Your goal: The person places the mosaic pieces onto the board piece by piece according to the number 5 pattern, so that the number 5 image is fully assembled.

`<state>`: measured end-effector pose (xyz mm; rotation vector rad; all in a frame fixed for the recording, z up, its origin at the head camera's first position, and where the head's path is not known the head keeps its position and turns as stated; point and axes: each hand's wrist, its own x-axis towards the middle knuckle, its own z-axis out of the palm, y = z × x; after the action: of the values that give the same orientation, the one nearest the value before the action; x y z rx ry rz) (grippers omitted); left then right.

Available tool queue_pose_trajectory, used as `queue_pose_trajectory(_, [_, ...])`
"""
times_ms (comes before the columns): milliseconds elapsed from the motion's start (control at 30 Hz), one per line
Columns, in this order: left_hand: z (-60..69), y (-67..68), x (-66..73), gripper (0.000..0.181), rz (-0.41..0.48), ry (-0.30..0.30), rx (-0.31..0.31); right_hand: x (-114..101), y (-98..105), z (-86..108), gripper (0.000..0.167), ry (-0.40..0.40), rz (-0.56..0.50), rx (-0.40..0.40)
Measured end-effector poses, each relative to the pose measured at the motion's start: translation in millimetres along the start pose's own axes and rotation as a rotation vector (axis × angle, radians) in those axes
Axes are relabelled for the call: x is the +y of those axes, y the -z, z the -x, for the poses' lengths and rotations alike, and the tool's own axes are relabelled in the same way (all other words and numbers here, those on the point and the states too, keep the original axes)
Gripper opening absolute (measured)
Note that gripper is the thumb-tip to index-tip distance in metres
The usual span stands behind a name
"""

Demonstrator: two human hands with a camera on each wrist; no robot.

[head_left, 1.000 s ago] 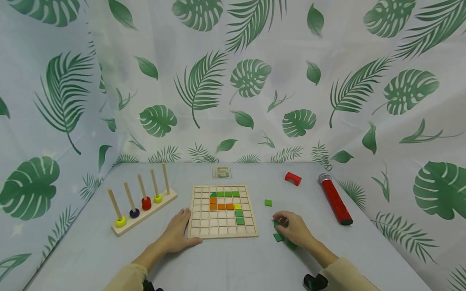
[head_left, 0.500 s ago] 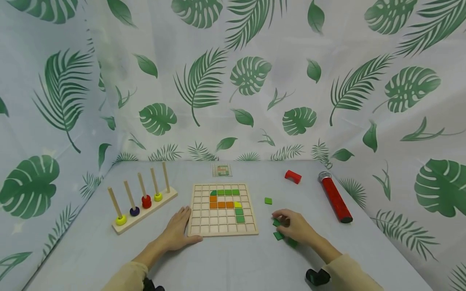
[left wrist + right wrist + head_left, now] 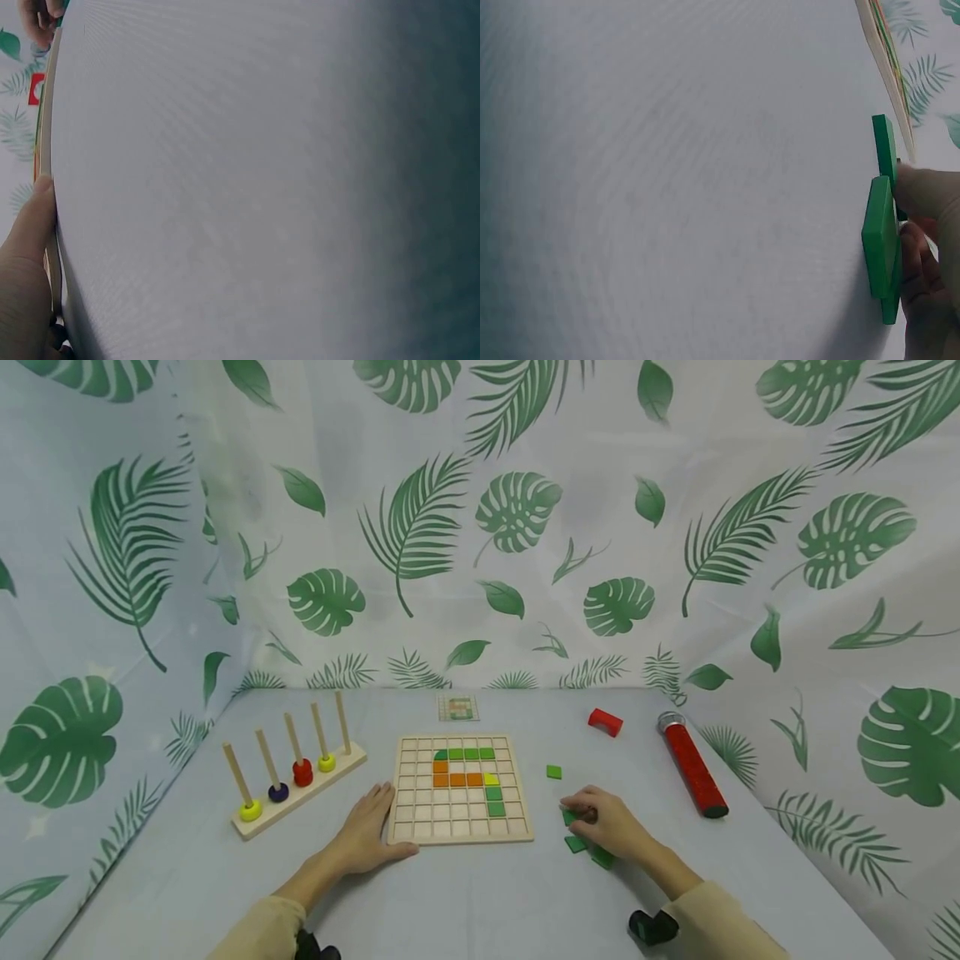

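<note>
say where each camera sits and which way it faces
Head: on the head, forward and down at the board; left hand, right hand, sleeves show.
Left wrist: on that wrist, along the tabletop; both hands show.
Right wrist: on that wrist, toward tabletop and green tiles; right hand shows.
Wrist views share the board's edge.

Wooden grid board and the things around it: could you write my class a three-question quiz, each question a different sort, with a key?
1. True or false: the left hand is at the left edge of the grid board.
2. Multiple choice: what colour are the rings on the middle peg of the peg stand?
A) yellow
B) dark blue
C) red
3. Fill in: the right hand reaches down to loose ____ tiles.

Key: 1. True. 2. C. 3. Green.
</note>
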<state>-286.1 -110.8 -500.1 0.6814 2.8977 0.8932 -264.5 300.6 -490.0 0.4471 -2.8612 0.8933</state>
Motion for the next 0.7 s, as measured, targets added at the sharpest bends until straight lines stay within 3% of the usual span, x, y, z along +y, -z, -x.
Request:
queue_pose_trajectory(200, [-0.1,-0.2,0.7,0.105,-0.012,-0.001,0.000,-4,-1,0.8,0.030,0.014,-0.040,0.032])
queue_pose_trajectory(433, [0.1,0.4,1.3,0.104,-0.018,-0.005,-0.007,-11,-4,-1.6,0.032,-0.055,-0.069,0.044])
queue_pose_trajectory(700, [0.1,0.2,1.3,0.105,-0.005,0.003,-0.006,-42,-17,-15.5,0.032,0.079,-0.159,0.038])
